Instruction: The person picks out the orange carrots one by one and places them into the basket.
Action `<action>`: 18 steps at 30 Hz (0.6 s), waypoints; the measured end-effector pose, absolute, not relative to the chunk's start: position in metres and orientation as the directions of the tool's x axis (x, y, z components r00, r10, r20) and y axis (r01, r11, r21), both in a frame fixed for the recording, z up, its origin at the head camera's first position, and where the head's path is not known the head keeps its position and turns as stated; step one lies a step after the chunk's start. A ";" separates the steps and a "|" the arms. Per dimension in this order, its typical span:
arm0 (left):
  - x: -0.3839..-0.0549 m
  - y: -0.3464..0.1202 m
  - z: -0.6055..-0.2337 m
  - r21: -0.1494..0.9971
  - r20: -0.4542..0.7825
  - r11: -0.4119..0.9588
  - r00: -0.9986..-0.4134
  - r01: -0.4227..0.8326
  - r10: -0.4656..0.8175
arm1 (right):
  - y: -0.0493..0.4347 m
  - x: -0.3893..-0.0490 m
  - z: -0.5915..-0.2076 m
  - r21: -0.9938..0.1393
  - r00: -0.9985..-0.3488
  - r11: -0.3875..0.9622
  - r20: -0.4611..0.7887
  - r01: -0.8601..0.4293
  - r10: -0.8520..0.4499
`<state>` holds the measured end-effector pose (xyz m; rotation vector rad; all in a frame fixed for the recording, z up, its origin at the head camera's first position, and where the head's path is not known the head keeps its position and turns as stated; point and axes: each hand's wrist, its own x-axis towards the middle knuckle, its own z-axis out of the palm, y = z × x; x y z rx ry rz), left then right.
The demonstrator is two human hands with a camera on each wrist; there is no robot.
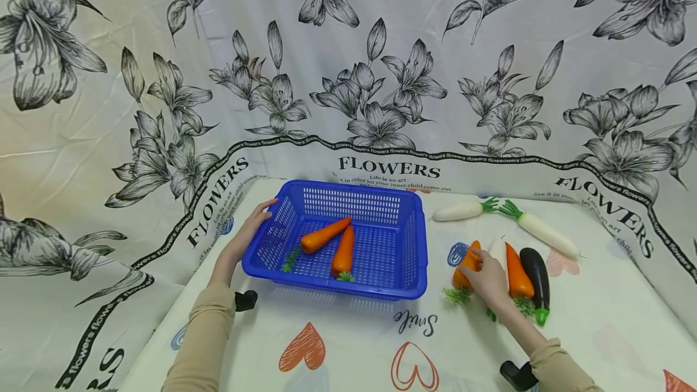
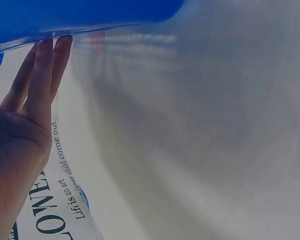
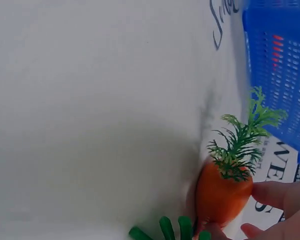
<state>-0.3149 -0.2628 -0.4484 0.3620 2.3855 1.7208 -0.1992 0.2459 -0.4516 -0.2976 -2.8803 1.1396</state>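
Note:
A blue plastic basket (image 1: 403, 241) holds two orange carrots, one (image 1: 327, 235) lying slanted behind the other (image 1: 343, 253). My left hand (image 1: 253, 228) is at the basket's left side. In the left wrist view its fairly straight fingers (image 2: 40, 85) touch the underside of the rim. Right of the basket, my right hand (image 1: 487, 277) pinches another carrot (image 1: 466, 271) between thumb and fingers. That carrot's leafy green top (image 3: 237, 150) points toward me. Just beside the hand lie a white radish (image 1: 497, 250), partly hidden, one more carrot (image 1: 518, 274) and a dark eggplant (image 1: 536, 277).
Two white radishes with green tops, one on the left (image 1: 460, 210) and one on the right (image 1: 550, 235), lie at the back right of the table. A patterned cloth (image 1: 359, 343) covers the table, and a flowered curtain (image 1: 381, 47) hangs behind and along the sides.

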 end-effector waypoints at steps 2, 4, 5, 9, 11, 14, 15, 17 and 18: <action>-0.315 -0.263 -0.448 0.949 -0.002 0.302 -0.955 0.092 0.296 | 0.244 -0.199 -0.453 -0.672 -0.982 0.724 -0.026 0.156 0.187; -0.315 -0.264 -0.449 0.949 -0.001 0.302 -0.956 0.092 0.293 | 0.243 -0.198 -0.453 -0.662 -0.982 0.735 -0.012 0.148 0.188; -0.315 -0.264 -0.449 0.949 0.001 0.302 -0.956 0.094 0.293 | 0.242 -0.198 -0.453 -0.657 -0.982 0.740 -0.007 0.146 0.188; -0.315 -0.264 -0.450 0.951 0.006 0.294 -0.957 0.095 0.291 | 0.241 -0.197 -0.452 -0.627 -0.982 0.764 -0.008 0.152 0.189; -0.315 -0.264 -0.450 0.954 0.006 0.286 -0.955 0.095 0.296 | 0.240 -0.197 -0.451 -0.620 -0.982 0.769 -0.016 0.159 0.190; -0.315 -0.263 -0.450 0.956 0.005 0.279 -0.954 0.092 0.299 | 0.239 -0.197 -0.450 -0.625 -0.981 0.761 -0.049 0.176 0.186; -0.315 -0.263 -0.449 0.956 0.004 0.280 -0.954 0.092 0.299 | 0.239 -0.198 -0.450 -0.630 -0.981 0.755 -0.062 0.183 0.186; -0.314 -0.263 -0.449 0.955 0.004 0.281 -0.955 0.091 0.298 | 0.239 -0.200 -0.450 -0.638 -0.979 0.744 -0.083 0.196 0.186; -0.314 -0.263 -0.448 0.956 0.003 0.280 -0.955 0.091 0.298 | 0.239 -0.200 -0.450 -0.643 -0.978 0.739 -0.092 0.202 0.187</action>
